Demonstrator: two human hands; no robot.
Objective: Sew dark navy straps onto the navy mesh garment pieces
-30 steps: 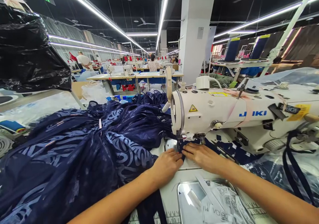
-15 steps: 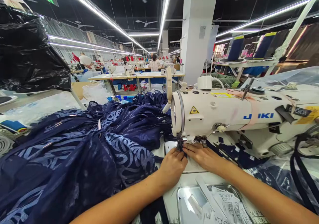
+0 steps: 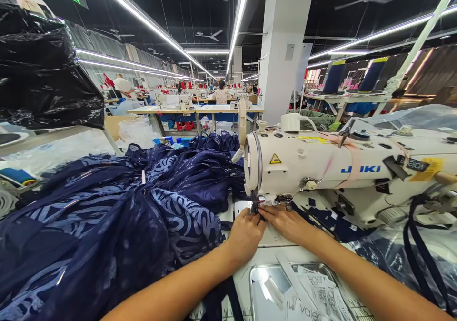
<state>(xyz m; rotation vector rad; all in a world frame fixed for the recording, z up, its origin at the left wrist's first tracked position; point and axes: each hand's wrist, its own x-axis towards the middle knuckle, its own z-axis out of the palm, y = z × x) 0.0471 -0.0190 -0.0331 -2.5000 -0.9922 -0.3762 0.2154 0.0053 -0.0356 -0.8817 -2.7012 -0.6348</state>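
Both hands have slid a little up the machine bed since a second ago, closing in under the needle, and the left fingers have curled from flat.

Filling the left side, a large heap of navy sheer fabric with a pale swirl pattern (image 3: 117, 216) lies piled against the head of the white industrial sewing machine (image 3: 321, 168). Near the bottom edge sits a shallow shiny metal tray (image 3: 262, 283) holding white printed paper labels (image 3: 321, 290).

The right hand (image 3: 285, 223) lies flat, fingers stretched and close together, tips pressing down just beside the presser foot (image 3: 255, 203). The left hand (image 3: 246, 233) is bunched, its fingertips pinching a narrow navy fabric strip (image 3: 255, 211), which sits on the bed directly under the foot, between the two hands.
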